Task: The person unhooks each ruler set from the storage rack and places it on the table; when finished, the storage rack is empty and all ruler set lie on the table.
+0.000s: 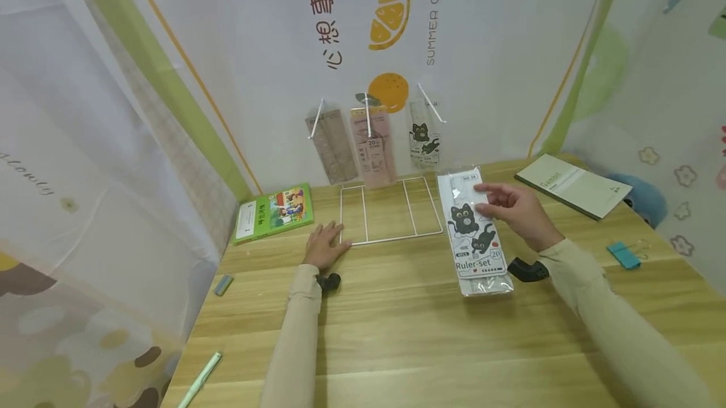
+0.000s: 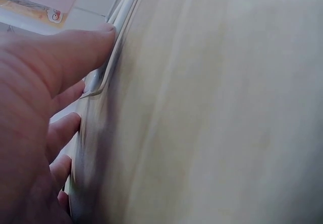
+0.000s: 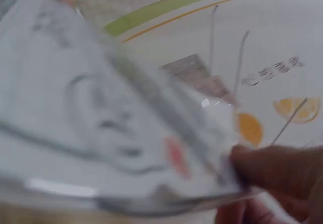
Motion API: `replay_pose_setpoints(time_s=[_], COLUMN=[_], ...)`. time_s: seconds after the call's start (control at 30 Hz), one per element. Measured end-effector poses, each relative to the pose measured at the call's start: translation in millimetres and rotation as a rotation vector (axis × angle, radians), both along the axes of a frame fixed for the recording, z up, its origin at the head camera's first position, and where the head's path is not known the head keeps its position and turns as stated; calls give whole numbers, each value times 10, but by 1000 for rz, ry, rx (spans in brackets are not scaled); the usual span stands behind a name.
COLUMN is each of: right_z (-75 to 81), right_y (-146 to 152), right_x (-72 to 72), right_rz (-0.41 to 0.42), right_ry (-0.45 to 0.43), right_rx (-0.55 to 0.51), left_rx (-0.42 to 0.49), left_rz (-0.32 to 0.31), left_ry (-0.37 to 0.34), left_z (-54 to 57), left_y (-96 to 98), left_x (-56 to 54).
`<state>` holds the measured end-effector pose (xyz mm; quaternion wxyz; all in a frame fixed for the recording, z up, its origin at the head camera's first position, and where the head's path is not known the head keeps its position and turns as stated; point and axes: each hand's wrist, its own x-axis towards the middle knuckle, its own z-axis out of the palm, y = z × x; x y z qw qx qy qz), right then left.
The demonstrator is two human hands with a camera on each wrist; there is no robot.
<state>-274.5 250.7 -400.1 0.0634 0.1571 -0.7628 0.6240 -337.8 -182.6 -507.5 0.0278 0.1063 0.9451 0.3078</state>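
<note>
My right hand (image 1: 518, 209) pinches the upper right edge of a flat ruler set pack (image 1: 473, 231) in a clear sleeve, printed with black cats. The pack is held upright, slightly tilted, above the table to the right of a white wire rack base (image 1: 397, 238). In the right wrist view the ruler set pack (image 3: 116, 113) is blurred, its edge between thumb and fingers. My left hand (image 1: 323, 247) rests at the base's front left corner, fingers spread; in the left wrist view the thumb touches the wire.
On slanting white hooks hang a grey-brown pack (image 1: 334, 146), a pink pack (image 1: 374, 159) and another cat ruler set (image 1: 424, 140). Around lie a green book (image 1: 275, 212), a pale notebook (image 1: 573, 185), a blue binder clip (image 1: 624, 255), an eraser (image 1: 224, 285) and a green pen (image 1: 200, 379).
</note>
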Motion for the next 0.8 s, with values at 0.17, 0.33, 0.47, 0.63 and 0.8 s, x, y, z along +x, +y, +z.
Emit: replay_pose_setpoints(time_s=[0.17,0.33,0.47,0.63,0.8], right_z=[-356,-632,-782,-854,-854], right_y=[183,271,284,292,293], right_x=[95,191,247,278,301], right_rz=[12,53,81,54,34], right_ry=[-246,-413,-481,-434,-364], right_rx=[205,281,263,320,413], left_rx=[5,5,12,7,3], left_rz=[11,8,10,9,14], left_ry=[3,0,0,-5,-22], left_z=[-2,-17,-9,-4,-23], left_y=[-1,2,12,11,10], left_x=[1,0,-5,-7,-14])
